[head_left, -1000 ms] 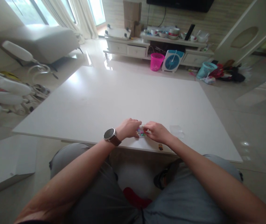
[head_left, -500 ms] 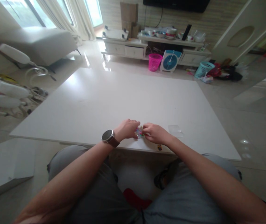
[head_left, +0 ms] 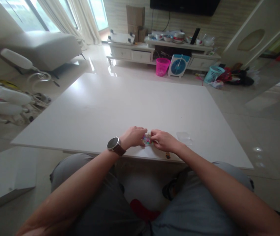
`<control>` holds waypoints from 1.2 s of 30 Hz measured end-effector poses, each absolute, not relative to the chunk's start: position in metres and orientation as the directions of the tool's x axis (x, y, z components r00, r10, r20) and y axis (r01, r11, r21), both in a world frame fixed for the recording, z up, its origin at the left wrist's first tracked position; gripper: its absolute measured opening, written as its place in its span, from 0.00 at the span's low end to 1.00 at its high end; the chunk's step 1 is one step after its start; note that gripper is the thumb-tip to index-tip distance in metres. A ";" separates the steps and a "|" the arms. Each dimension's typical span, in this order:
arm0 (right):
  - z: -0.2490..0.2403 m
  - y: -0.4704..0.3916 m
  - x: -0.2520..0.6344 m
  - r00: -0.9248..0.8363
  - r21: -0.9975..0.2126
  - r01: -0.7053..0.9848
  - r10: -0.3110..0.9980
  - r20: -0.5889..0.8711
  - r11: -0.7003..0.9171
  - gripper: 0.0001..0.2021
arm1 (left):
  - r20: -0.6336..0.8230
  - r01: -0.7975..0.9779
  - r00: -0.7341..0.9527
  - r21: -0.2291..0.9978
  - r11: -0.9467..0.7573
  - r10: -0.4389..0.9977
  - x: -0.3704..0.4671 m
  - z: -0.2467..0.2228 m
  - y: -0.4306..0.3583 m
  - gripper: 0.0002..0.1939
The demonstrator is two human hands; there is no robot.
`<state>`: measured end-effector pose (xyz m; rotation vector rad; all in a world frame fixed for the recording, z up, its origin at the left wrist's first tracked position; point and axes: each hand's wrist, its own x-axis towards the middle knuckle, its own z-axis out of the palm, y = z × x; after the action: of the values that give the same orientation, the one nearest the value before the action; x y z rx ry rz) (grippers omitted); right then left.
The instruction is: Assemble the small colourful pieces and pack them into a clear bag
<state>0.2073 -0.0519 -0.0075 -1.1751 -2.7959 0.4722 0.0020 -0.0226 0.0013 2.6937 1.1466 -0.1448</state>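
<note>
"Anything new?"

"Nah, hands have barely moved this past second, so I'd guess the fiddly bit isn't finished. Nearest: yellow-brown piece (head_left: 168, 155) by the white table's (head_left: 130, 101) front edge. Then my left hand (head_left: 135, 136) holds the clear box (head_left: 148, 144) of colourful bits (head_left: 148, 140); my right hand (head_left: 163, 140) pinches at its right side (can't tell on what). Way back, pink basket (head_left: 162, 66)."

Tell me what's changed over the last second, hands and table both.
Nothing visibly moved on the table; only the view shifted slightly, so everything sits a little further left in the picture. No grasp or release shows, though finger detail is too small to judge. Left hand and right hand stayed at the box; the clear piece and dark-and-yellow item stayed put.
</note>
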 end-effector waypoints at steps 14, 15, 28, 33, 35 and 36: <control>-0.012 -0.047 0.217 -0.476 -0.171 0.877 0.861 -0.178 0.449 0.07 | -0.196 0.728 0.685 0.161 -0.666 0.702 0.003 0.004 -0.023 0.22; -0.013 -0.047 0.217 -0.471 -0.182 0.879 0.862 -0.187 0.440 0.07 | -0.195 0.728 0.685 0.161 -0.666 0.702 0.003 0.005 -0.023 0.22; -0.008 -0.047 0.207 -0.656 -0.442 0.663 0.753 0.045 0.604 0.03 | -0.185 0.718 0.696 0.159 -0.678 0.694 0.004 0.005 -0.023 0.18; -0.009 -0.048 0.209 -0.648 -0.339 0.713 0.761 0.016 0.614 0.05 | -0.171 0.717 0.697 0.146 -0.681 0.697 0.003 0.002 -0.022 0.19; -0.007 -0.048 0.210 -0.658 -0.335 0.708 0.753 0.008 0.622 0.06 | -0.174 0.716 0.698 0.146 -0.683 0.695 0.003 0.001 -0.022 0.19; -0.007 -0.048 0.210 -0.669 -0.339 0.699 0.744 0.004 0.630 0.06 | -0.176 0.716 0.698 0.148 -0.683 0.694 0.003 0.001 -0.021 0.19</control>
<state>0.2102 -0.0485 -0.0070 -1.2044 -2.7048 0.4705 0.0025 -0.0215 0.0011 2.7021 1.1357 -0.1561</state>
